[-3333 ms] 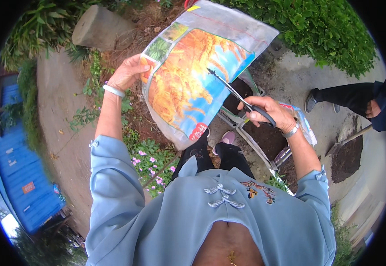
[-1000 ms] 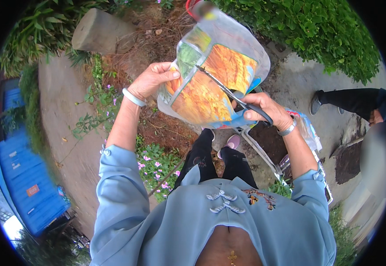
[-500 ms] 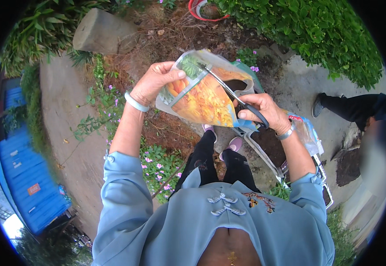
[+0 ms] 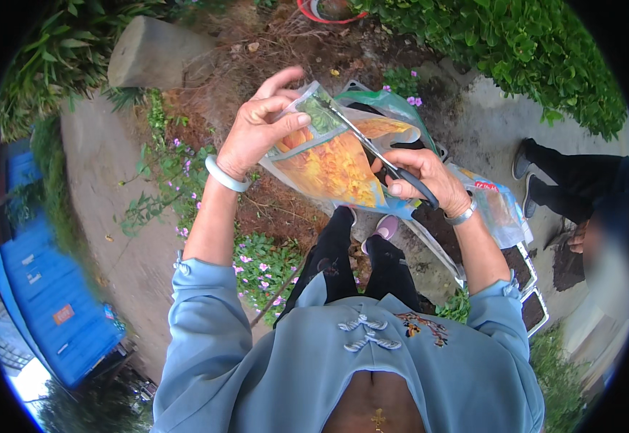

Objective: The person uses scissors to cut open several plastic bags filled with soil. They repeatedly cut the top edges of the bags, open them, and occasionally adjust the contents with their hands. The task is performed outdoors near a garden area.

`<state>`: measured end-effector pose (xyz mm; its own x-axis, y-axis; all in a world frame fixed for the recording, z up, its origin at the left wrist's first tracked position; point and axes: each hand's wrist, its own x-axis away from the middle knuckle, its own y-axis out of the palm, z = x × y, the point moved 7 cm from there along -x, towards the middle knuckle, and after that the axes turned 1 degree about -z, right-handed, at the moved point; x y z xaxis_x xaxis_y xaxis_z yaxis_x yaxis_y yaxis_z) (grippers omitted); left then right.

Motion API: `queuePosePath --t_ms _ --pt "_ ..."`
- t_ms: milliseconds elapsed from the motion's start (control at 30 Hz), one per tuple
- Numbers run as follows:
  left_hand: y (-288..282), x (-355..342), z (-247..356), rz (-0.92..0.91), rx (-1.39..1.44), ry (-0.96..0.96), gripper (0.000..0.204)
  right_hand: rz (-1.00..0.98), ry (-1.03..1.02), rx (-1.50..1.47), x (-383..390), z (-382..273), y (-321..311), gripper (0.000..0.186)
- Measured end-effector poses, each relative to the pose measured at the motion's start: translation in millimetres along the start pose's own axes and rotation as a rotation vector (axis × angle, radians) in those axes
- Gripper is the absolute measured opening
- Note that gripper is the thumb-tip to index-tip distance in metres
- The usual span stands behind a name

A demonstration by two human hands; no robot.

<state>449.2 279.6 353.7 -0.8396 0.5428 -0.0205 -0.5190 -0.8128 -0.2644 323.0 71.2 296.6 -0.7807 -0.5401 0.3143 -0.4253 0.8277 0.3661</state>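
Observation:
My left hand [image 4: 260, 126] pinches a plastic sack [image 4: 329, 173] printed with golden wheat and small green squares, its upper fingers raised above the sack's edge. The sack is folded over and creased. My right hand [image 4: 423, 177] grips black-handled scissors [image 4: 374, 150]; their long metal blades lie across the sack, tips at the green printed square beside my left thumb. Whether the blades are cutting through the plastic is hard to tell. Below and right of the sack are rectangular containers [image 4: 522, 306] with pale rims and dark soil, a second printed bag [image 4: 499, 209] lying on them.
A co-worker's legs [image 4: 560, 166] and hand [image 4: 577, 240] are at the right. Around me are a concrete block [image 4: 159, 54], a red-rimmed basin [image 4: 332, 16], a leafy hedge [image 4: 517, 50], pink flowers [image 4: 264, 267], a paved path [image 4: 94, 180] and blue metal sheeting [image 4: 47, 296].
The sack has folded down smaller, uncovering the basin behind it. My left hand has moved right and lifted its upper fingers. The co-worker's legs have shifted, both shoes now showing lower down.

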Motion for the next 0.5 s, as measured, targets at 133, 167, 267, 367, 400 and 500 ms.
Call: queuePosePath --t_ms 133,167,267,367,400,500 --pt "10.8 -7.9 2.0 -0.137 0.092 -0.010 0.009 -0.021 -0.024 -0.033 -0.8 4.7 5.7 0.052" --pt "14.8 -11.5 3.3 -0.177 0.106 0.001 0.008 -0.022 -0.039 -0.048 -2.2 5.4 7.1 0.055" --pt "19.5 -15.8 -13.7 -0.253 0.127 -0.096 0.006 -0.026 -0.087 -0.049 -8.0 4.3 11.2 0.069" --pt "30.9 -24.1 -22.7 -0.259 0.091 -0.133 0.006 0.066 -0.196 -0.105 -5.5 -0.1 3.4 0.067" --pt "30.0 -26.6 -24.6 -0.257 0.060 -0.137 0.006 0.051 -0.192 -0.099 -6.6 7.7 0.6 0.067" --pt "33.8 -30.8 -47.3 -0.249 0.081 -0.177 0.009 0.148 -0.223 -0.148 -9.0 24.2 -9.0 0.058"
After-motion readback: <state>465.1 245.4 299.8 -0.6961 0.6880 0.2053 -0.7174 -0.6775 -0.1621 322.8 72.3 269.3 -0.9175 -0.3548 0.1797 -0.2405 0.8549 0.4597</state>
